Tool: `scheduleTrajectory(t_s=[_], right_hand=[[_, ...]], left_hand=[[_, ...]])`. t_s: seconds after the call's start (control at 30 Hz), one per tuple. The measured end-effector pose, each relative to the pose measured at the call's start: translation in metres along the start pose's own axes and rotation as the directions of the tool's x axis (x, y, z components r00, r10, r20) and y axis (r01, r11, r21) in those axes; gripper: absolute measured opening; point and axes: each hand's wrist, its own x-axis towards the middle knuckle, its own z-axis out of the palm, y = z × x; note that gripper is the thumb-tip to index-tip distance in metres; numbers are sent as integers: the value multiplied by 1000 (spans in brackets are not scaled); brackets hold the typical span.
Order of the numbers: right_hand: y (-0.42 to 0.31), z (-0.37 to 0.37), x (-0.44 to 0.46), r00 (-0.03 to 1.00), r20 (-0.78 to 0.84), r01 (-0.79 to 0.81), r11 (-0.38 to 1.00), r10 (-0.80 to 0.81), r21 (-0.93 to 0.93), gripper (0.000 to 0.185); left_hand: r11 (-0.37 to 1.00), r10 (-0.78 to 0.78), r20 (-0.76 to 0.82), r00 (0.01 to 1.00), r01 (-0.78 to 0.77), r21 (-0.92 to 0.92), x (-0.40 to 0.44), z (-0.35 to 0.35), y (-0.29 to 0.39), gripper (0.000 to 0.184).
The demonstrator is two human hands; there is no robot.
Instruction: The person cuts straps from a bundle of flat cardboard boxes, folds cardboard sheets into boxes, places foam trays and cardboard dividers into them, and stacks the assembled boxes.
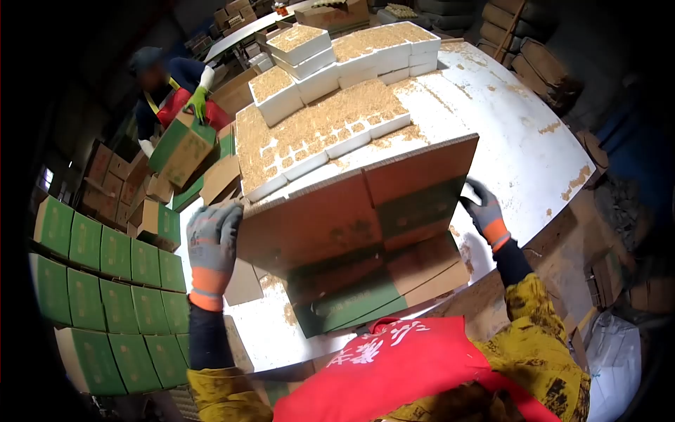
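Observation:
In front of me a cardboard box [309, 218], brown with green printed panels, stands tilted on the white table as a partly unfolded blank, its lower panels [351, 302] spread toward me. My left hand [214, 235], in a grey glove with an orange cuff, is closed over its upper left corner. At the right edge, my gloved right hand [485, 211] has its bent fingers against the cardboard. Behind the box lie white foam trays [320, 156] topped with a brown crumbly material; some of their near side is hidden by the cardboard.
More filled foam trays [387, 46] are stacked at the back of the white table [506, 126], which has brown crumbs on it. Rows of green boxes [84, 235] stand at left. A co-worker [176, 84] in green gloves handles another box [181, 151].

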Motion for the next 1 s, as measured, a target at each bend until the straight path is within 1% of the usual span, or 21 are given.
scheduleTrajectory(t_s=[0.03,0.07,0.1,0.13,0.17,0.23,0.27,0.37,0.43,0.47,0.5,0.57,0.6,0.63,0.67,0.7,0.73,0.83,0.87,0.93,1.0], right_hand=[[-41,3,-3,962,-199,184,983,-186,-30,45],[-86,11,-6,855,-377,348,933,-356,-93,54],[-119,18,-5,755,-345,523,829,-558,-196,58],[-141,30,-1,627,-293,661,692,-722,-291,63],[-155,51,7,525,-131,694,513,-841,-505,64],[-196,94,2,574,217,722,362,-790,-590,64],[-217,109,-17,681,366,713,464,-634,-525,65],[-215,105,-35,663,440,739,435,-606,-515,64],[-207,91,-61,637,485,769,450,-599,-454,58],[-202,84,-76,618,476,786,470,-626,-402,54],[-195,80,-91,611,424,791,501,-669,-351,47],[-195,69,-110,628,268,777,570,-731,-265,37],[-204,52,-114,679,230,734,649,-698,-199,28],[-211,38,-116,722,231,680,730,-652,-66,27],[-217,23,-117,760,237,607,791,-605,73,27],[-223,6,-117,739,344,610,792,-579,23,24],[-221,2,-121,701,384,631,774,-601,60,23],[-214,12,-117,570,593,641,759,-569,112,24],[-209,30,-108,527,715,466,860,-460,210,29],[-195,67,-82,285,915,40,957,-286,287,39],[-189,82,-57,389,869,72,951,-304,301,55]], left_hand=[[951,-116,128,985,148,-272,7,-10,6,23],[808,-187,284,940,312,-500,13,-20,11,22],[815,-101,325,940,266,-515,13,-17,3,22],[724,-121,465,877,398,-564,16,-23,2,23],[706,-78,583,809,457,-540,19,-29,-2,23],[677,13,770,638,561,-476,34,-38,-12,24],[598,98,757,646,570,-563,34,-29,-21,29],[598,93,820,565,627,-500,41,-22,-35,30],[619,117,723,681,519,-589,34,-16,-32,26],[605,19,690,724,541,-584,28,-18,-21,21],[679,110,498,860,301,-670,20,-19,-17,16],[912,103,198,975,-14,-409,7,-46,4,18],[896,-49,338,940,190,-400,6,-68,5,11],[884,-198,285,938,297,-362,-5,-68,-16,7],[790,-284,143,948,316,-526,-5,-72,-12,11],[906,-166,437,884,312,-286,-7,-109,-21,37],[720,-363,607,707,627,-299,-19,-100,-29,43],[893,-165,203,965,234,-384,-31,-22,-19,26],[924,-90,72,993,110,-366,-37,-1,-11,22],[942,79,478,875,91,-322,-4,-2,41,37],[809,430,330,841,-196,-555,-12,62,32,34]])
